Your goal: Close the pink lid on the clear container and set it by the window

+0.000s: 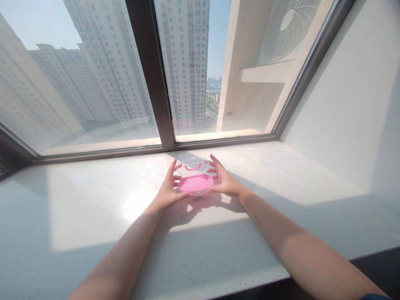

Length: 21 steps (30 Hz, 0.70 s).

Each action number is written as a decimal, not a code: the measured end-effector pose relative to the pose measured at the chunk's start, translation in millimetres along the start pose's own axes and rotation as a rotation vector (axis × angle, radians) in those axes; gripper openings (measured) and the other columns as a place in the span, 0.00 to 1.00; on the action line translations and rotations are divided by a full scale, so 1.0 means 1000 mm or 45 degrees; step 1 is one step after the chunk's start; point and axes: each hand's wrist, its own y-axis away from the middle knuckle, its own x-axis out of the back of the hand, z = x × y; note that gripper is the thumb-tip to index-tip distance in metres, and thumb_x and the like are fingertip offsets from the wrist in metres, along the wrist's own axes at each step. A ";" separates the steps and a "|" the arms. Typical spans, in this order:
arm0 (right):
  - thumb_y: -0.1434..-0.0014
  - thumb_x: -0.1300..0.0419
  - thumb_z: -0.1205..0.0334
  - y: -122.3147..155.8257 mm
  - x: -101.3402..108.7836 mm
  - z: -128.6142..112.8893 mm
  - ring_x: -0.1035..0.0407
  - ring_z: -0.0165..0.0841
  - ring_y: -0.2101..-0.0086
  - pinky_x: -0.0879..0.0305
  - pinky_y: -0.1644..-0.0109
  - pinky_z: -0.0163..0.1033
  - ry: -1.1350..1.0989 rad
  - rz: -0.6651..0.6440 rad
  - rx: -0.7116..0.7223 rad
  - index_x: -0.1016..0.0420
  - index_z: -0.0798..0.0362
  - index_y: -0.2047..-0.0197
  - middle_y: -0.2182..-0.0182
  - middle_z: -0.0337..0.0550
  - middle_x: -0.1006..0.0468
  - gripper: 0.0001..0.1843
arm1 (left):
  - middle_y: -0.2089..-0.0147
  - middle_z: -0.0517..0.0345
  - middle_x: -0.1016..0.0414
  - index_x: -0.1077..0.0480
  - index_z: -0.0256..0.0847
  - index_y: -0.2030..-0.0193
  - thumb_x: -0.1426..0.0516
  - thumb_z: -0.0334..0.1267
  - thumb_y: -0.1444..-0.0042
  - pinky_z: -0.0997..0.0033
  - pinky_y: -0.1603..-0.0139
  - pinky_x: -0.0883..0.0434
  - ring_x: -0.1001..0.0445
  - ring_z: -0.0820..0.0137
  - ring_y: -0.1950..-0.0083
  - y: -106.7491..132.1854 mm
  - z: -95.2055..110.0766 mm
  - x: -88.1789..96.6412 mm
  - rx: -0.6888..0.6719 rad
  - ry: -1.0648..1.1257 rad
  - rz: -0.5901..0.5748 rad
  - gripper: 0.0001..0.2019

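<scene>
A small pink oval box (pixel 196 184) stands on the white stone window sill (pixel 93 208), near the window. Its clear lid (pixel 192 166), with a pink handle on it, is tipped up and back, so the box stands open. My left hand (pixel 168 189) cups the left side of the box, fingers reaching up to the lid's edge. My right hand (pixel 222 179) holds the right side, fingers curled against base and lid. Nothing shows inside the pink base.
A dark window frame (pixel 153 83) and glass run along the far edge of the sill. A white wall (pixel 343 116) closes the right side. The sill's near edge (pixel 250 283) drops off at the bottom right. Sunlight falls across the sill.
</scene>
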 end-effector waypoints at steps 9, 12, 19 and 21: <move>0.60 0.26 0.58 0.000 0.000 -0.005 0.37 0.43 0.46 0.35 0.46 0.52 0.104 0.037 0.051 0.68 0.32 0.30 0.36 0.49 0.44 0.67 | 0.31 0.45 0.52 0.64 0.60 0.29 0.30 0.40 0.59 0.60 0.55 0.27 0.31 0.63 0.51 0.001 0.004 -0.001 -0.020 -0.057 0.014 0.58; 0.60 0.26 0.59 0.001 0.000 -0.008 0.36 0.43 0.47 0.34 0.47 0.52 0.163 0.065 0.061 0.66 0.34 0.30 0.38 0.50 0.42 0.66 | 0.32 0.46 0.50 0.62 0.58 0.29 0.31 0.41 0.58 0.60 0.53 0.27 0.32 0.62 0.49 0.002 0.004 -0.002 -0.031 -0.087 0.014 0.56; 0.55 0.29 0.65 0.004 -0.001 -0.016 0.36 0.43 0.46 0.35 0.46 0.49 0.267 0.037 0.156 0.54 0.39 0.31 0.41 0.49 0.36 0.55 | 0.35 0.47 0.42 0.43 0.50 0.36 0.33 0.41 0.54 0.59 0.48 0.30 0.35 0.56 0.42 0.003 0.007 -0.003 -0.122 -0.184 -0.005 0.39; 0.54 0.30 0.66 0.004 -0.001 -0.019 0.37 0.43 0.46 0.36 0.46 0.49 0.294 0.035 0.180 0.51 0.40 0.32 0.42 0.48 0.35 0.52 | 0.36 0.48 0.40 0.41 0.49 0.38 0.33 0.41 0.54 0.60 0.48 0.30 0.37 0.55 0.40 0.003 0.008 -0.003 -0.139 -0.219 -0.006 0.36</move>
